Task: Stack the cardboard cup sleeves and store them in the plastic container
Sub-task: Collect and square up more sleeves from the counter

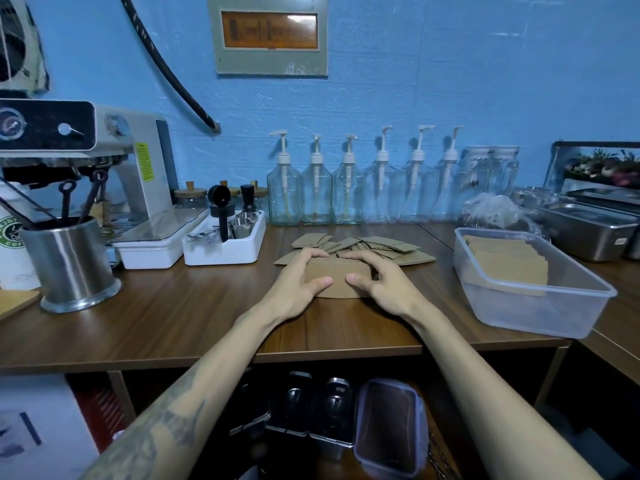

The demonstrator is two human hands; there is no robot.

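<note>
Two bare forearms in shot, no sleeves, no rings or watch; dark tattoo work runs along the left forearm (166,424), the right forearm (491,403) unmarked.

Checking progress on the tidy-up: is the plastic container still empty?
No, the plastic container already holds a layer of cardboard sleeves leaning against its far side.

A coffee bar's back counter, this: an espresso machine (104,157) at the left, a row of pump bottles (349,188) along the blue wall to its right, steel pans (585,230) further right.
</note>
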